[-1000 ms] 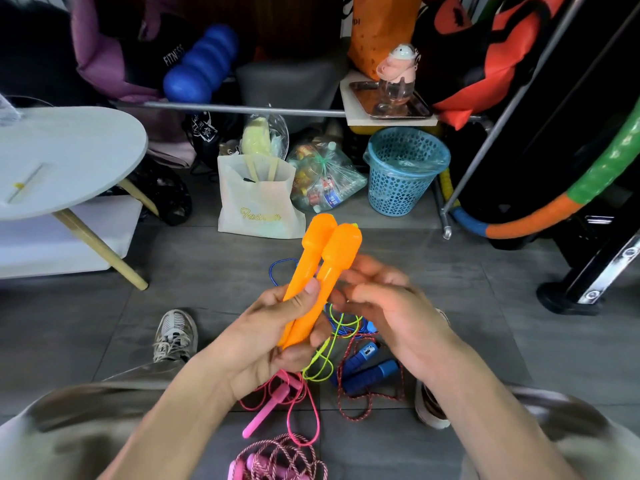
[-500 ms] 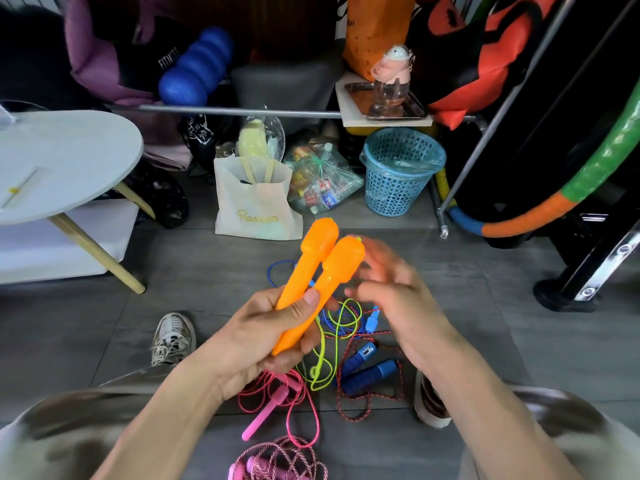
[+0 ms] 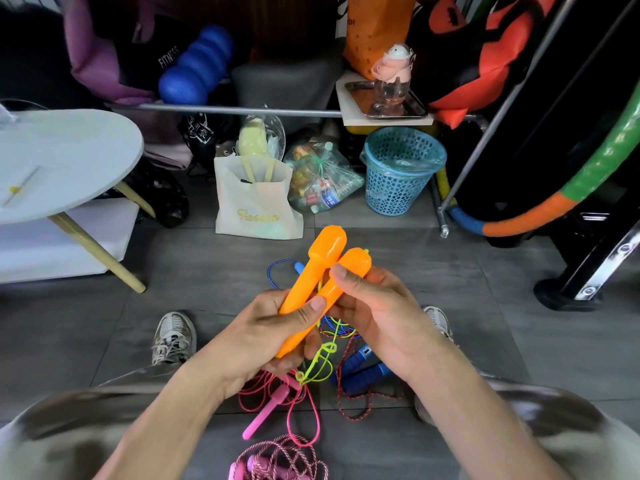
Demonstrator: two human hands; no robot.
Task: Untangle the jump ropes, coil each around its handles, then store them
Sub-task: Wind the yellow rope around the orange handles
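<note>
Two orange jump-rope handles [image 3: 323, 265] stand side by side, tips up, in front of me. My left hand [image 3: 266, 336] grips their lower halves, thumb across them. My right hand [image 3: 375, 311] curls round the right handle just below its bulb, thumb on top. Their yellow-green rope [image 3: 320, 360] hangs in loops below my hands. On the floor underneath lie a pink-handled rope [image 3: 266, 412], a blue-handled rope with a red speckled cord [image 3: 363, 372], a thin blue rope [image 3: 282, 266] and a pink braided rope bundle [image 3: 280, 460].
A white tote bag [image 3: 256, 206], a clear bag of bottles [image 3: 320, 178] and a blue mesh basket [image 3: 401, 171] stand on the grey floor ahead. A round white table [image 3: 69, 161] is at left, a striped hoop [image 3: 540, 216] at right. My shoes [image 3: 173, 336] flank the ropes.
My right hand came back from beside the handles and closed round the right handle near its bulb. The left hand kept its hold, and the handles stayed nearly in place.
</note>
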